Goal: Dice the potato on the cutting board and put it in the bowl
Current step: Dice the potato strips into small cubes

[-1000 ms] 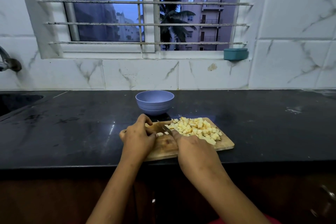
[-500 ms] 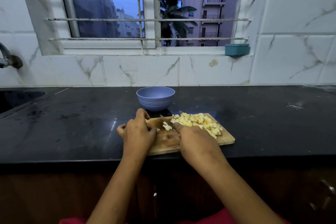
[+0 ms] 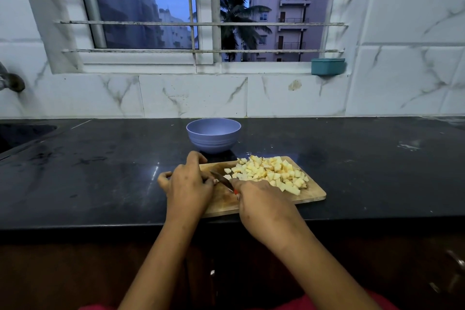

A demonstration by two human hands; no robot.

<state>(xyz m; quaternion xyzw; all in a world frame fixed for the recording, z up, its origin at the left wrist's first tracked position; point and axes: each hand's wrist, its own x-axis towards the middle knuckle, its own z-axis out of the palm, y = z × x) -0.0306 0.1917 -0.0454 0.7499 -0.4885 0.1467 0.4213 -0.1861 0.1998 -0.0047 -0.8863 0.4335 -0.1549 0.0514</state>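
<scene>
Left hand (image 3: 187,184): on the left end of the cutting board (image 3: 313,194), fingers curled down, fingertips right by the blade. Whatever sits under them is hidden; cannot tell if it grasps a piece or just presses on the board.
Right hand (image 3: 264,206): clenched round the knife (image 3: 221,180) handle, a bit of red showing at the grip. The blade points up-left, tip near the left fingers.
Diced potato (image 3: 271,173): pale yellow cubes heaped over the right half of the board, with a few loose ones near the blade.
Bowl (image 3: 214,136): lilac, upright, just behind the board. Its inside is probably bare, but the angle hides the bottom.
Bench (image 3: 100,171): black stone, glossy. The board lies at the front edge.
Background: barred window (image 3: 196,22), teal tub (image 3: 327,66) on the sill at right, tap (image 3: 12,80) at far left.
</scene>
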